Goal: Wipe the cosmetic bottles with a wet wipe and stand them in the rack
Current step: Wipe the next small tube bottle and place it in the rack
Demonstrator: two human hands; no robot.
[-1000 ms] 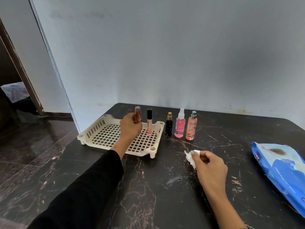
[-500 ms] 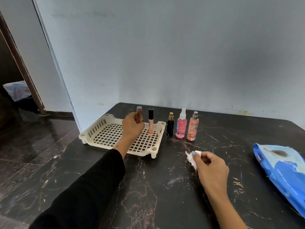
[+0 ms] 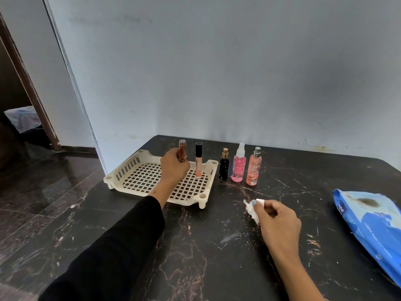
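While the left hand (image 3: 173,165) grips a copper-brown tube (image 3: 183,150) upright in the cream plastic lattice rack (image 3: 138,177) beside a standing black-capped peach gloss tube (image 3: 198,160), three spray bottles (image 3: 238,164) wait unwiped just right of it, the right hand (image 3: 277,220) pinching the white wet wipe (image 3: 252,210).

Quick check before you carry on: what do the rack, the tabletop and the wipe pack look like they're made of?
Rack: looks like moulded plastic, cream, matte, with a square-grid floor and slotted walls. Tabletop: seems polished black stone or a marble-look surface, glossy, with pale and rust-brown veins; I cannot tell real stone from laminate. Wipe pack: soft blue plastic film, crinkled and slightly shiny.
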